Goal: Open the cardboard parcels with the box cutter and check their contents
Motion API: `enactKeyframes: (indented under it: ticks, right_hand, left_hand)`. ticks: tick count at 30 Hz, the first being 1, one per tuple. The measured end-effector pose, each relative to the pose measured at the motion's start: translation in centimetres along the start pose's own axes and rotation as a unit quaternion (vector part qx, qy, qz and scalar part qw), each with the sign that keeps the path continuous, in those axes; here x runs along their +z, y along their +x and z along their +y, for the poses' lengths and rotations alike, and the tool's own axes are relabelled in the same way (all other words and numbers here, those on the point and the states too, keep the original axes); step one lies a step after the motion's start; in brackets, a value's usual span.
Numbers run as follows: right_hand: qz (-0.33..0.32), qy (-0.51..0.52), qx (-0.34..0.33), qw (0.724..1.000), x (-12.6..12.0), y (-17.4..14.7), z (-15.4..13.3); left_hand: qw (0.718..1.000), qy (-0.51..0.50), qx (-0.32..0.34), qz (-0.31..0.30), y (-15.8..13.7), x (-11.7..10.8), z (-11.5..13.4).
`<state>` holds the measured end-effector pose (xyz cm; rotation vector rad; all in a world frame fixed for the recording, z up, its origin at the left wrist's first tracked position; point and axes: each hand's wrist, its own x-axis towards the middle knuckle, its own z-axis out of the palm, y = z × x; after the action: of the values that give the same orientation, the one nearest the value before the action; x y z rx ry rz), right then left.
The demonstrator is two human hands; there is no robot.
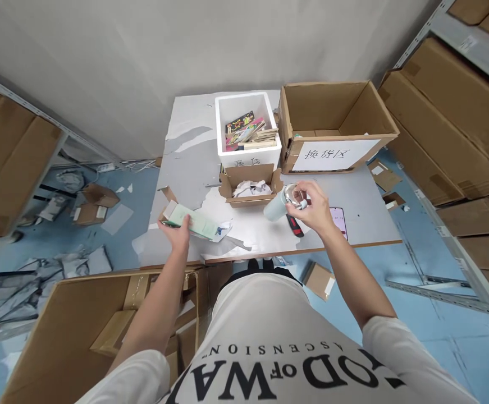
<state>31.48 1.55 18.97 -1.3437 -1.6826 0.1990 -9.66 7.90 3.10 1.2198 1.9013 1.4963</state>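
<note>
My right hand [314, 209] grips a pale blue cup with a clear lid [278, 205], held tilted just above the white table [185, 163]. My left hand [177, 231] holds a light green paper packet [196, 223] near the table's left front edge. Between the hands sits a small open cardboard box [250, 185] with crumpled white paper inside. Under my right hand lie a red and black tool [295, 225] and a phone [339, 220].
A white foam box [248, 130] with several colourful books stands at the back, next to a large open carton [332, 126] bearing a white label. Another big carton [80, 331] sits at my lower left. Shelves of flat cardboard line both sides; scraps litter the blue floor.
</note>
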Motion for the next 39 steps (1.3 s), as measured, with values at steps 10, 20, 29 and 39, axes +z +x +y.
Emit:
enactKeyframes:
  ticks: [10,20,29,39]
  right_hand:
    - [-0.068,0.004,0.024,0.997,2.6,-2.6,0.9]
    - [-0.108,0.044,0.046,0.992,4.9,-3.9,1.8]
    - [-0.155,0.050,0.066,0.984,7.9,-5.8,3.1]
    - [-0.175,0.077,0.130,0.973,10.8,-7.1,3.1]
  left_hand:
    - [0.998,-0.024,-0.022,-0.056,-3.6,2.9,1.1]
    - [0.990,0.027,0.010,-0.139,-3.2,4.6,-0.7]
    - [0.988,0.089,0.051,-0.113,-4.9,3.9,1.3]
    - [0.897,0.008,0.101,-0.431,-14.7,10.7,2.9]
